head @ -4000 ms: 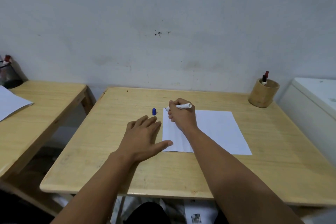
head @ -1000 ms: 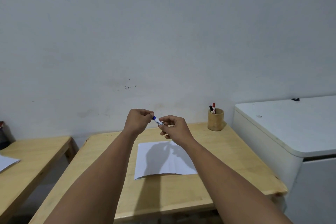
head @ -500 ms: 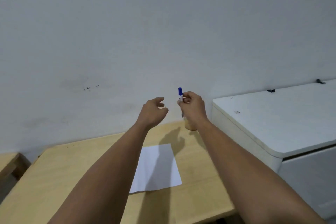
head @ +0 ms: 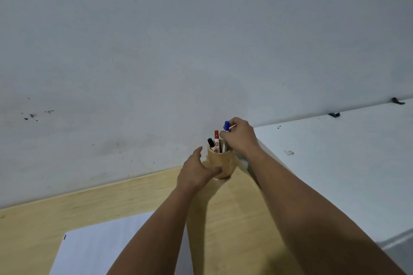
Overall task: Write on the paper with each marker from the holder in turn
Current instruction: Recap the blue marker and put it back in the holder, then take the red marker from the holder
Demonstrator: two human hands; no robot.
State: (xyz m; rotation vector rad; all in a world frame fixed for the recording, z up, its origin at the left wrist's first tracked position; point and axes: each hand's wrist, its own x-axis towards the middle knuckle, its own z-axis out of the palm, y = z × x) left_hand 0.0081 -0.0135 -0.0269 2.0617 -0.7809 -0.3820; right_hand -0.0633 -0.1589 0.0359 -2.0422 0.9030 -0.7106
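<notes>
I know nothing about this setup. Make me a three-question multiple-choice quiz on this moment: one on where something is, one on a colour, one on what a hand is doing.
1. Where does the wooden holder stand?
A. at the table's far corner by the wall
B. on the white paper
C. on the white cabinet

2. What colour is the cap of the marker that the right hand grips?
A. red
B. blue
C. black

3. What is the left hand doing?
A. writing on the paper
B. lying flat on the table
C. bracing the holder's side

Answers:
1 A: the holder sits on the table near the wall, beside the white cabinet, clear of the paper.
2 B: the blue-capped marker pokes up from the right hand's fingers, while the red-capped marker and black-capped marker stand in the holder.
3 C: its fingers rest against the holder's side.
</notes>
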